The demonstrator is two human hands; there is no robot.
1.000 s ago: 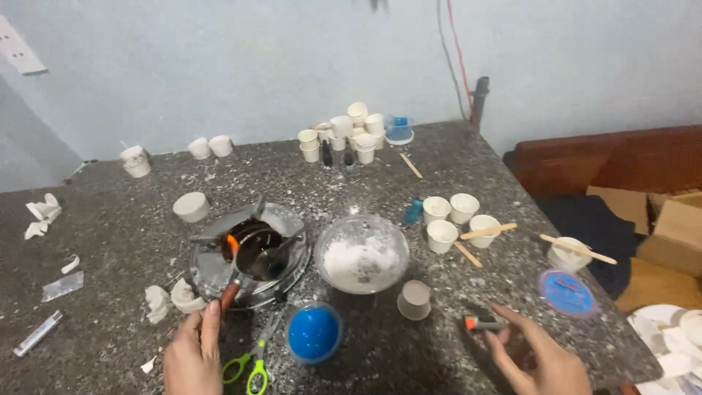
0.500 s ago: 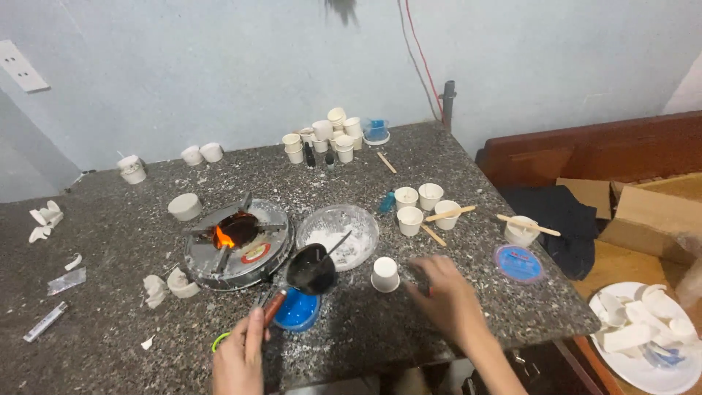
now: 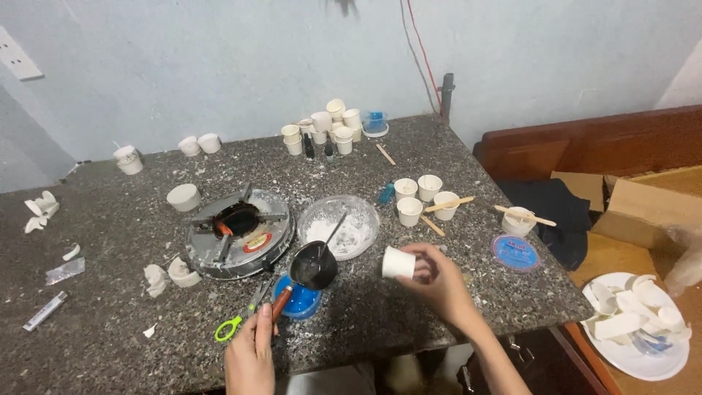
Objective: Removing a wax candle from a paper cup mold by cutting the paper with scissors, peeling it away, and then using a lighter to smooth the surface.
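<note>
My left hand [image 3: 251, 352] grips the red-brown handle of a small black ladle pot [image 3: 314, 265], held just above a blue lid [image 3: 298, 302] near the table's front edge. My right hand [image 3: 437, 279] holds a small white paper cup [image 3: 398, 262], tilted on its side with its mouth toward the pot, a short gap between them. Behind the pot stands a round metal burner [image 3: 238, 232] with a glowing orange flame, and beside it a clear bowl of white flakes [image 3: 338, 227] with a stick in it.
Green-handled scissors [image 3: 238, 317] lie by the blue lid. More white cups [image 3: 420, 196] stand mid-table and at the back [image 3: 325, 130]. A blue-lidded disc [image 3: 515, 252] sits at right. White scraps fill a plate [image 3: 638, 325] on the floor, near cardboard boxes [image 3: 640, 210].
The view widened and shifted. My left hand lifted the pot off the burner toward the front. My right hand picked up a white cup and tipped it toward the pot.
</note>
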